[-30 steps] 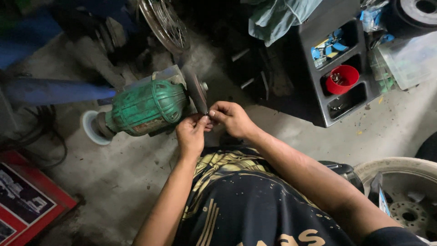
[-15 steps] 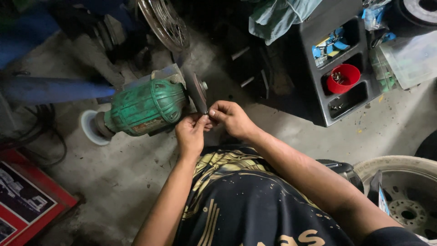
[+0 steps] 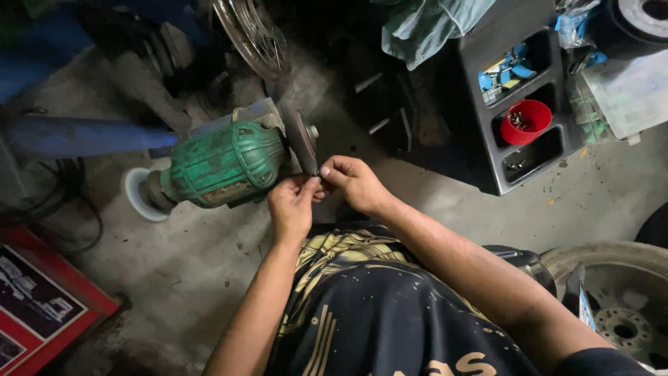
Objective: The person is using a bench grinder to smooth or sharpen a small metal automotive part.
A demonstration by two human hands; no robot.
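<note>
grinder (image 3: 223, 163) green | cup (image 3: 525, 122) red | shirt (image 3: 390, 313) black, gold-patterned

A flat red box (image 3: 42, 317) with a dark printed panel lies at the near left on the concrete floor. A worn rectangular label (image 3: 226, 193) sits low on the green bench grinder (image 3: 223, 166). Clear plastic packets (image 3: 616, 97) rest at the far right.

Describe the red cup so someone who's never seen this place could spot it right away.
Find the dark grey organiser at upper right, beyond the hands. Its middle slot holds the red cup, round, with small metal bits inside. It is the only red thing there; the slot above holds blue pieces.
</note>
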